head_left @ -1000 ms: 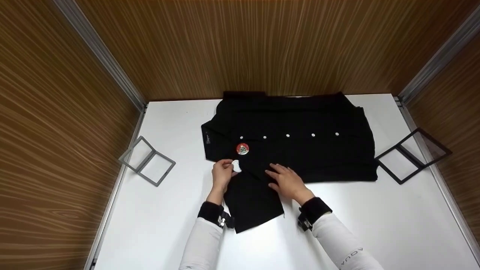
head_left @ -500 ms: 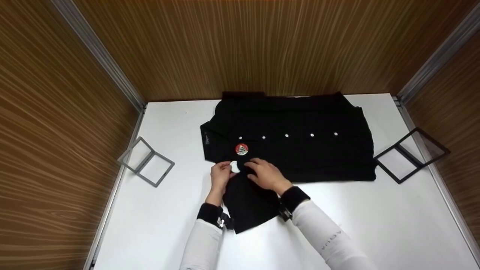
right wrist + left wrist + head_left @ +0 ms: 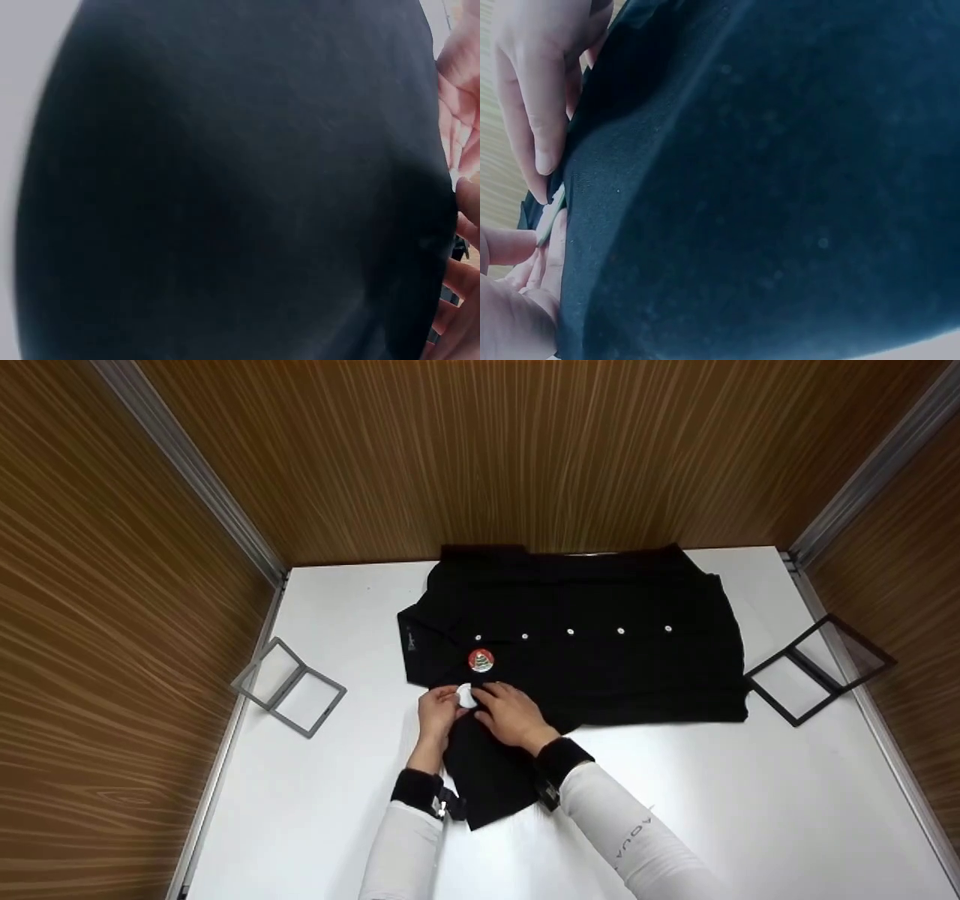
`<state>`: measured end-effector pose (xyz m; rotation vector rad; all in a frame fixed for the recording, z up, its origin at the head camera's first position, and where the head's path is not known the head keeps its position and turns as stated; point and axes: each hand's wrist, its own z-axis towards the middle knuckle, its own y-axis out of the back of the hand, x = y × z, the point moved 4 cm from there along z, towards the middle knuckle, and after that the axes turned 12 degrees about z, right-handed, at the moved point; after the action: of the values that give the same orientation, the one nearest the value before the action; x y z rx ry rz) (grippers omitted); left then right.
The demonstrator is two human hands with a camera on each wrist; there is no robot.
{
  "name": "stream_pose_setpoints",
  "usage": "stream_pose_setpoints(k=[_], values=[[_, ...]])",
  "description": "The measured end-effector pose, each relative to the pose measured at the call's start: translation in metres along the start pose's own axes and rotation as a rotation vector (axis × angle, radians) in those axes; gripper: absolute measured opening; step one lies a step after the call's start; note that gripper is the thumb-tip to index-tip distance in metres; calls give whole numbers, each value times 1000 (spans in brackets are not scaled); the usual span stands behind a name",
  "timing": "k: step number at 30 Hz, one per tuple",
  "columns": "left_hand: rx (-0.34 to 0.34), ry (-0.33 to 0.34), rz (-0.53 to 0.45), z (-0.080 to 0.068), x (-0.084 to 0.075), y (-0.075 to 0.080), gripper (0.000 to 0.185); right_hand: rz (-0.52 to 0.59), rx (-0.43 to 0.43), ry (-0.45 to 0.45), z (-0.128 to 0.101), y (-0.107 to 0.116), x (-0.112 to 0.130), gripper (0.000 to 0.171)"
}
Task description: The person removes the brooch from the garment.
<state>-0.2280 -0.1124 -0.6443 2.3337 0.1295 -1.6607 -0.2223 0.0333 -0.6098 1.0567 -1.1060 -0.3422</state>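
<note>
A black button-up shirt [image 3: 600, 675] lies flat on the white table [image 3: 750, 810], with a red round badge [image 3: 481, 661] pinned near its collar. Just below it my left hand [image 3: 439, 714] pinches a small white round badge [image 3: 466, 695] at the shirt's edge. My right hand [image 3: 514, 718] lies on the cloth beside it, fingertips touching the white badge. In the left wrist view the black shirt [image 3: 780, 187] fills the frame; the white badge's thin edge [image 3: 551, 214] shows between fingers [image 3: 532, 97]. The right wrist view shows dark cloth [image 3: 225, 187] and fingers [image 3: 461, 112] at the right edge.
A grey two-pane frame [image 3: 289, 688] stands at the table's left edge and a black one [image 3: 817, 669] at the right. Wood-grain walls close in the back and both sides. A shirt sleeve [image 3: 487, 784] stretches toward me between my forearms.
My right hand slid left across the shirt until its fingertips met the white badge. My left hand kept the badge and shifted slightly toward the red one.
</note>
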Motion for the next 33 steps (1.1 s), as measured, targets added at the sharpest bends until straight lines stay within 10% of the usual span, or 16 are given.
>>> stream_pose_setpoints(k=[33], values=[[-8,-22,-6,0,0,-1,21,47,-2,33,-10,-17,-6,63]])
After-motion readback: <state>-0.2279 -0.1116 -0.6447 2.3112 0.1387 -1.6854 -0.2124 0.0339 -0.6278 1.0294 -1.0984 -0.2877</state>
